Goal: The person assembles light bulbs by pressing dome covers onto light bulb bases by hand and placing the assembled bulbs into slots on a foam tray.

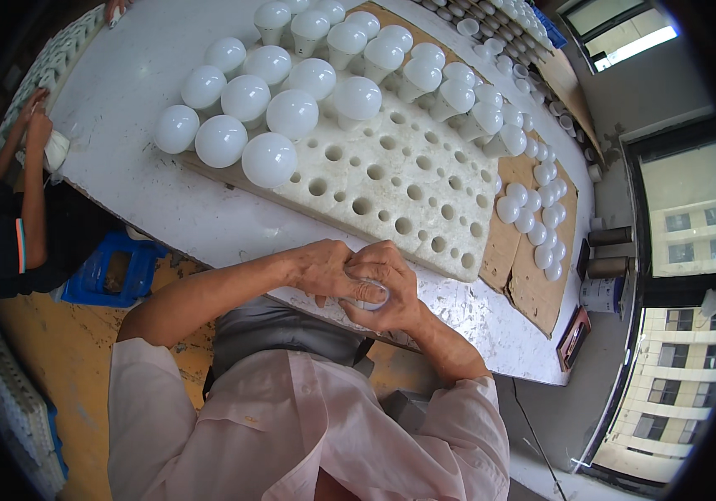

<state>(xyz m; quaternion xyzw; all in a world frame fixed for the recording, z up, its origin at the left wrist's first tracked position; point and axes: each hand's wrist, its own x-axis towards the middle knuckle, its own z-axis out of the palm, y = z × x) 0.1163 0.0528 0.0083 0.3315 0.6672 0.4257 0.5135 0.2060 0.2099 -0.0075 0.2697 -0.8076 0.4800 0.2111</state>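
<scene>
Close to the table's near edge, my left hand (323,272) and my right hand (393,282) come together around a white light bulb (371,301). Fingers cover most of it; only a small pale rounded part shows. My left fingers and thumb press on it from the left, while my right fingers curl over it from the right. Just beyond my hands lies a thick foam board (425,188) with rows of round holes. Many white bulbs (269,159) stand in its left and far parts, domes up.
Loose white domes (533,219) lie on a cardboard sheet (516,280) at the right. Stacked trays of white cups (500,33) line the far right. At the left, another person's hands (37,117) work by a blue plastic stool (116,271). Windows (683,200) are on the right.
</scene>
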